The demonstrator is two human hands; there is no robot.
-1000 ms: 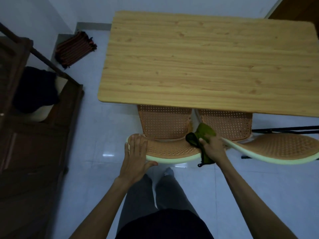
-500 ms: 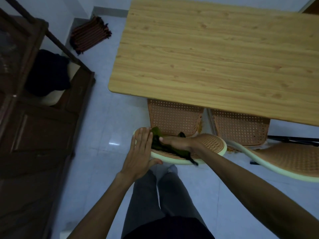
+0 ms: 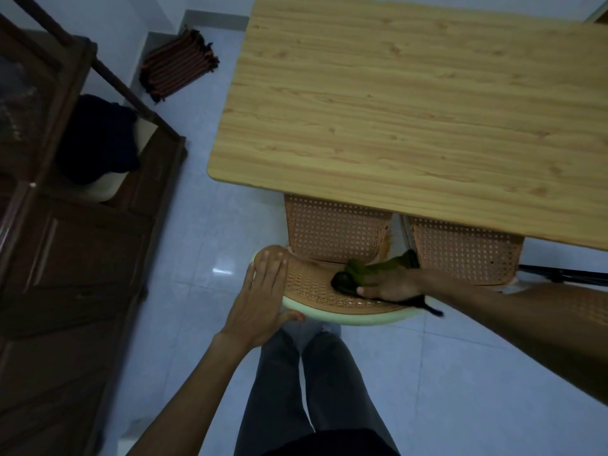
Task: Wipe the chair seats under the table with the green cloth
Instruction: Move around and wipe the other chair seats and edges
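Two orange woven chairs with pale green rims are tucked under the wooden table (image 3: 411, 110). The left chair (image 3: 309, 291) curves toward me just below the table's near edge. My left hand (image 3: 263, 297) lies flat on its left end, fingers together, thumb hooked over the rim. My right hand (image 3: 391, 286) presses the bunched green cloth (image 3: 357, 273) onto the chair's right part. The cloth's dark tail (image 3: 427, 307) hangs over the rim. The right chair (image 3: 467, 251) shows only its woven panel; my right forearm hides its near part.
A dark wooden cabinet (image 3: 75, 258) stands on the left with a dark garment in a pale tub (image 3: 98, 143). A striped folded mat (image 3: 177, 67) lies on the floor by the far wall. My legs (image 3: 312, 390) stand on pale tiled floor. Black metal legs (image 3: 566, 276) show at right.
My right hand has slid the green cloth from the left end of the left chair back toward its right part. My left hand has stayed on the left end.
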